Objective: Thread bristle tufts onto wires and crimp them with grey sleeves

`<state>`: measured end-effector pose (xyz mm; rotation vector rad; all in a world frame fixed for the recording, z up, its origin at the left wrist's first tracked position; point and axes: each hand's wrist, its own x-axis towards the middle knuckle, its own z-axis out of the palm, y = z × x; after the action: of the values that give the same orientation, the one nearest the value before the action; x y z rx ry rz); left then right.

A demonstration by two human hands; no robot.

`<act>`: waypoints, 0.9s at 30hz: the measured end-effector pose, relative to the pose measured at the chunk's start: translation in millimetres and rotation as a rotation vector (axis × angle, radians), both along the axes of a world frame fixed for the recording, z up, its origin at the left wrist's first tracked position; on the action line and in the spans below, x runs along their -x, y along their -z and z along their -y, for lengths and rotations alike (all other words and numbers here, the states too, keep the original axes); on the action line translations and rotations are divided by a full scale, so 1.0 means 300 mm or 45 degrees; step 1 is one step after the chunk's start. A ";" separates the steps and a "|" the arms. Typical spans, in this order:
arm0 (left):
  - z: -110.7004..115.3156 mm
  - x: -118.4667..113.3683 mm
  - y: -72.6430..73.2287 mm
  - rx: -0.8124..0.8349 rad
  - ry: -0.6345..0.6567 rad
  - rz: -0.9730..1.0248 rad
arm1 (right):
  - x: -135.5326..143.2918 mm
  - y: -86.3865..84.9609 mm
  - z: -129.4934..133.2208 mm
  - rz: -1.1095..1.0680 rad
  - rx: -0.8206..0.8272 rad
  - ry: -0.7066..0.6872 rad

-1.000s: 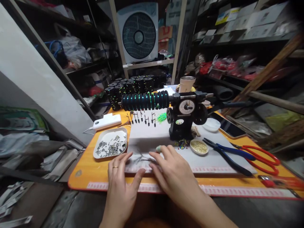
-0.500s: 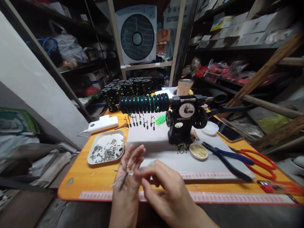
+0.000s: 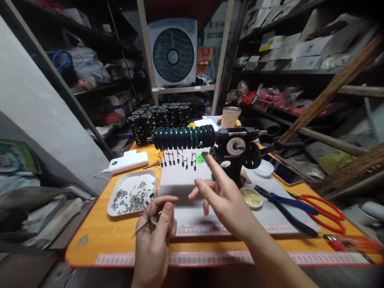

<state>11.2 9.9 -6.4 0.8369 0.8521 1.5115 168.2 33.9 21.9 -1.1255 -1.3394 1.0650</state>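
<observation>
My left hand is curled above the table's front edge, palm partly up. Its fingers close on thin dark strands, whose exact kind is too small to make out. My right hand reaches forward with its fingers apart and nothing visible in them. Its index fingertip is over the pile of small bright green pieces, touching or just above it. Behind that stands a black winding machine carrying a row of black spools wound with shiny thread. Small dark stoppers hang below the spools.
Left of my hands lies a white tray of small metal and dark parts. Right are a dish of golden bits, blue-handled pliers and red scissors. Several black spools and a fan stand behind.
My right hand has left my left hand and moved forward to the green pile, its fingers spreading. My left fingers have curled inward over the strands. The view has tilted slightly up.
</observation>
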 end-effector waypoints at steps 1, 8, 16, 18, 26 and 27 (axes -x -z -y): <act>0.001 -0.004 -0.005 -0.001 0.028 -0.003 | 0.009 -0.001 -0.018 -0.050 -0.006 0.003; 0.019 -0.001 -0.015 0.030 0.103 0.038 | 0.038 -0.007 -0.086 -0.226 -0.127 0.157; -0.032 -0.011 -0.048 -0.110 0.071 -0.301 | -0.014 0.007 -0.034 -0.083 -0.138 0.197; -0.067 -0.031 -0.069 -0.153 0.070 -0.406 | -0.031 0.024 0.010 0.020 -0.126 0.176; -0.161 -0.110 -0.089 -0.128 0.292 -0.507 | -0.038 0.096 0.181 0.368 -0.104 0.037; -0.163 -0.119 -0.090 -0.122 0.291 -0.519 | -0.037 0.106 0.195 0.397 -0.106 0.026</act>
<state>46.7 58.7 20.6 1.2967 0.9449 1.2057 179.2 -24.6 -9.8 -1.2765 -1.5958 0.8332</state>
